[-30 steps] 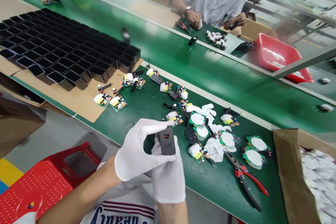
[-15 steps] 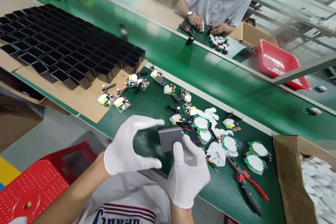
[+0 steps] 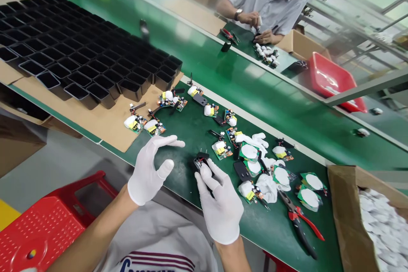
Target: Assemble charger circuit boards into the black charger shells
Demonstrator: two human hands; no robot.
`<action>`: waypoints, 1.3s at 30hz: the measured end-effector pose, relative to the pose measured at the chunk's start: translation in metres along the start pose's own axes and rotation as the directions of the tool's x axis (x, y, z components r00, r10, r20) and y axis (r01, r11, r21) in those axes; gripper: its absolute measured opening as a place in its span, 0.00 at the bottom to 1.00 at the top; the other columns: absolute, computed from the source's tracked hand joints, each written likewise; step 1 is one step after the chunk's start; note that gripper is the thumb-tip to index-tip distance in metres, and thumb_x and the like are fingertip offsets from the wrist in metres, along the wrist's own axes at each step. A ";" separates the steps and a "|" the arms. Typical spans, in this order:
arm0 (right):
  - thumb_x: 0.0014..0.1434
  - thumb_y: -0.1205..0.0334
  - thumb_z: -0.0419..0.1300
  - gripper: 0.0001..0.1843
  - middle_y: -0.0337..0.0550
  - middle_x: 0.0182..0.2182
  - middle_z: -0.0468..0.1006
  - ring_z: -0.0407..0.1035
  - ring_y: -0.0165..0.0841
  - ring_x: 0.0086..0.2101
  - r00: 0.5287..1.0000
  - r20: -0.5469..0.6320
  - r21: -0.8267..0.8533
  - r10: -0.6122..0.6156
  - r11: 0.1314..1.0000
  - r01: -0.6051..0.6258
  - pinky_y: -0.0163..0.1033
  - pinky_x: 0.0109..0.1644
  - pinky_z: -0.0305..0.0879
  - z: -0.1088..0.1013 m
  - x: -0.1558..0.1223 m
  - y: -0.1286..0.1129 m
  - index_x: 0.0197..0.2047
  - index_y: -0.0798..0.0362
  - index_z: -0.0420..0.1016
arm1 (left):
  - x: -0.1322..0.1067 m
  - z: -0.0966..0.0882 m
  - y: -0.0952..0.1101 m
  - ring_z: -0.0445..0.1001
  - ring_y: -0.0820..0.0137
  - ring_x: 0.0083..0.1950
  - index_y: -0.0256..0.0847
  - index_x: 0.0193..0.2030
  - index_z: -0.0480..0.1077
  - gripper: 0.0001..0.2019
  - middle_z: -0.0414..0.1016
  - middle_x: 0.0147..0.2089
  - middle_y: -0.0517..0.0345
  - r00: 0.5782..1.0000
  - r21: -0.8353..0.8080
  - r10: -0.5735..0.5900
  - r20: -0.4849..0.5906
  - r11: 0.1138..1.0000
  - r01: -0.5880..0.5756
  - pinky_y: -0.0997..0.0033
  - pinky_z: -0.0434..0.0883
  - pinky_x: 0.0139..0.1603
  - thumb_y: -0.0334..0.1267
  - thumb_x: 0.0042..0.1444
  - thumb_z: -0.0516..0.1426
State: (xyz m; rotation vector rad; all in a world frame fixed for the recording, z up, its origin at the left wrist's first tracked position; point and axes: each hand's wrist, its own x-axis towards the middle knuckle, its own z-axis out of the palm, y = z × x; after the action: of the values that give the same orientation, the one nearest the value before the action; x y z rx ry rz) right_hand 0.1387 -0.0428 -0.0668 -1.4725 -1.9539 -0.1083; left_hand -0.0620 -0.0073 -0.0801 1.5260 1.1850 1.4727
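My right hand [image 3: 221, 204], in a white glove, grips a black charger housing [image 3: 200, 160] and presses it down on the green table [image 3: 188, 136]; most of the housing is hidden under the fingers. My left hand [image 3: 148, 170], also gloved, hovers just left of it with fingers spread and holds nothing. Several small circuit boards [image 3: 222, 149] with white and yellow parts lie just beyond both hands.
Rows of empty black housings [image 3: 79, 59] stand on a cardboard sheet [image 3: 105, 123] at left. Red-handled pliers [image 3: 301, 219] lie at right, beside a cardboard box [image 3: 347, 208] of white parts. A red stool [image 3: 47, 225] stands below. Across the conveyor belt [image 3: 255, 89] a co-worker [image 3: 264, 4] works near a red bin [image 3: 331, 76].
Both hands held the housing upright a second ago. My left hand has let go and opened, while my right hand turned the housing and lowered it to the table.
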 end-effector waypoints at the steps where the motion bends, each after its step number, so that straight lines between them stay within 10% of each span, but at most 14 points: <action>1: 0.68 0.66 0.67 0.12 0.48 0.54 0.86 0.86 0.36 0.45 1.000 0.000 0.016 -0.011 1.000 0.011 0.37 0.50 0.85 0.001 0.000 -0.001 0.53 0.47 0.85 | 0.000 -0.001 0.000 0.78 0.57 0.58 0.44 0.64 0.69 0.24 0.85 0.54 0.48 1.000 -0.016 -0.004 -0.005 1.000 0.004 0.49 0.68 0.66 0.59 0.72 0.54; 39: 0.73 0.62 0.60 0.12 0.49 0.51 0.87 0.86 0.37 0.43 0.991 0.125 0.004 -0.057 0.998 0.057 0.39 0.47 0.86 0.010 0.002 -0.014 0.47 0.48 0.88 | 0.001 -0.002 0.001 0.77 0.59 0.56 0.46 0.63 0.72 0.22 0.85 0.53 0.52 0.997 -0.088 -0.031 -0.064 0.996 0.026 0.53 0.68 0.64 0.57 0.75 0.51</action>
State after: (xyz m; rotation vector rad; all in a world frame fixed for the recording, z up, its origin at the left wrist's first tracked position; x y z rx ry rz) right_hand 0.1213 -0.0419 -0.0687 -1.4545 -2.0963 -0.0415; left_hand -0.0637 -0.0072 -0.0791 1.4069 1.1597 1.5451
